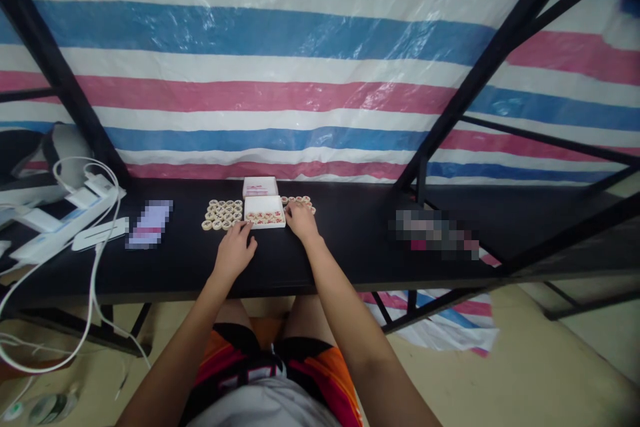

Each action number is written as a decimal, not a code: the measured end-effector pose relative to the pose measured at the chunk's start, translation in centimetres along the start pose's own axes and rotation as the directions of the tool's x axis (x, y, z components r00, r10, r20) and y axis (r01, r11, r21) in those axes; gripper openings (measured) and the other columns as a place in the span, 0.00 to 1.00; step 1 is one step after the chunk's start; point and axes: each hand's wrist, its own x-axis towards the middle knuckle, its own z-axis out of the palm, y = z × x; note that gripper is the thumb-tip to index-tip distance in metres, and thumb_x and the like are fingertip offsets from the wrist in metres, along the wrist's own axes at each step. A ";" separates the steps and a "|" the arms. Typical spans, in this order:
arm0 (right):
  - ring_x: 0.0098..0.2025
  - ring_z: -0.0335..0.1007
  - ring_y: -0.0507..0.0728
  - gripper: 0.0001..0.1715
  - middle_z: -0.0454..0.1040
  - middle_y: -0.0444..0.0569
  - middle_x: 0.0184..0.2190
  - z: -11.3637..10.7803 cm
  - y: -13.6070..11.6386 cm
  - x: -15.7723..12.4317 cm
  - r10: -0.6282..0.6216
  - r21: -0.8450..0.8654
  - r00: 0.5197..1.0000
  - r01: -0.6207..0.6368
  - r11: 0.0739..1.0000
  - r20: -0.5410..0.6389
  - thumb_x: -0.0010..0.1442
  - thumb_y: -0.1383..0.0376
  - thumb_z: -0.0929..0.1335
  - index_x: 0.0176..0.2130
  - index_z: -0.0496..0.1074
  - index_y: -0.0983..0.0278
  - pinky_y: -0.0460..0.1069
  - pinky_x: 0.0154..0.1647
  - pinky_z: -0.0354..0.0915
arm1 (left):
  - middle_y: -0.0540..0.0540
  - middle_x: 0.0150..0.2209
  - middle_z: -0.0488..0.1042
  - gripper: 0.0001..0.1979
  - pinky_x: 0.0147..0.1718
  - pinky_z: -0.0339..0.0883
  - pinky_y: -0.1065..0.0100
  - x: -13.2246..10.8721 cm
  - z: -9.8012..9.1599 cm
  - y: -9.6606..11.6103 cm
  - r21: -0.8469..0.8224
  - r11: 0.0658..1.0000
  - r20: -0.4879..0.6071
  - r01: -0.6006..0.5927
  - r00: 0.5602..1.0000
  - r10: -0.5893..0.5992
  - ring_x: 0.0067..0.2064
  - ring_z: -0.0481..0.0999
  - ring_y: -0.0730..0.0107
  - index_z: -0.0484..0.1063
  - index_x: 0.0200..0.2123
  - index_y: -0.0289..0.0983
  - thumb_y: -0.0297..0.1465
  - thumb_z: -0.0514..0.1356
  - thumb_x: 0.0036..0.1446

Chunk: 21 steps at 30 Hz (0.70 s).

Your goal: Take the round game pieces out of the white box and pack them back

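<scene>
Head view: open white box (265,203) on black table (360,257), red-marked discs (265,218) inside. Left hand (235,248) at box's near-left corner, fingers loosely bent; right hand (301,221) by loose discs (305,200), fingers curled. Can't tell either grip.

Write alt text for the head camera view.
A person's left hand and right hand flank an open white rectangular box on a black table; inside are round cream pieces with red markings. Round cream pieces with dark markings sit in rows to the left; more red-marked pieces lie beside the right hand.
</scene>
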 end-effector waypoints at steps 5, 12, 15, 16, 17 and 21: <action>0.45 0.64 0.61 0.09 0.73 0.55 0.40 0.2 0.1 0.0 0.021 0.014 1.000 -0.021 1.000 -0.002 0.59 0.70 0.62 0.38 0.71 0.64 0.52 0.46 0.59 | 0.39 0.54 0.68 0.20 0.50 0.66 0.59 0.0 -0.2 0.1 0.003 1.000 0.009 0.012 1.000 -0.012 0.52 0.69 0.57 0.68 0.54 0.34 0.30 0.52 0.59; 0.47 0.64 0.60 0.10 0.72 0.54 0.41 0.2 0.1 0.0 0.046 0.062 0.998 -0.043 0.997 -0.052 0.59 0.70 0.61 0.39 0.70 0.64 0.51 0.49 0.58 | 0.39 0.53 0.68 0.19 0.50 0.66 0.61 0.0 -0.1 0.1 0.004 1.000 0.007 0.014 1.000 -0.014 0.52 0.70 0.58 0.68 0.53 0.35 0.30 0.53 0.59; 0.47 0.63 0.59 0.10 0.71 0.54 0.40 0.1 0.0 0.1 0.038 0.104 0.994 -0.027 0.994 -0.099 0.59 0.70 0.60 0.38 0.69 0.64 0.51 0.50 0.57 | 0.39 0.53 0.68 0.19 0.50 0.66 0.60 0.0 0.0 0.0 -0.005 1.000 0.003 0.014 1.000 -0.014 0.52 0.70 0.58 0.68 0.53 0.35 0.30 0.53 0.59; 0.46 0.63 0.59 0.10 0.71 0.53 0.39 0.0 0.0 0.2 0.036 0.127 0.993 -0.021 0.992 -0.113 0.59 0.70 0.60 0.38 0.69 0.64 0.51 0.51 0.57 | 0.39 0.53 0.68 0.19 0.50 0.66 0.60 0.0 -0.1 0.0 -0.006 1.000 0.003 0.015 1.000 -0.015 0.52 0.69 0.58 0.68 0.53 0.35 0.30 0.53 0.59; 0.46 0.63 0.59 0.10 0.72 0.53 0.39 0.0 -0.2 0.2 0.036 0.157 0.991 -0.015 0.987 -0.133 0.60 0.69 0.60 0.38 0.69 0.64 0.51 0.51 0.57 | 0.39 0.53 0.68 0.19 0.50 0.66 0.60 0.0 -0.1 0.0 -0.006 1.000 0.002 0.016 1.000 -0.016 0.52 0.69 0.58 0.68 0.53 0.36 0.30 0.53 0.59; 0.46 0.64 0.57 0.10 0.72 0.51 0.42 0.0 -0.7 0.3 0.042 0.325 0.982 0.019 0.946 -0.182 0.59 0.68 0.60 0.40 0.68 0.62 0.52 0.49 0.58 | 0.39 0.53 0.69 0.20 0.51 0.66 0.61 0.0 -0.2 0.1 -0.004 1.000 -0.003 0.014 1.000 -0.014 0.53 0.69 0.58 0.68 0.54 0.36 0.30 0.53 0.59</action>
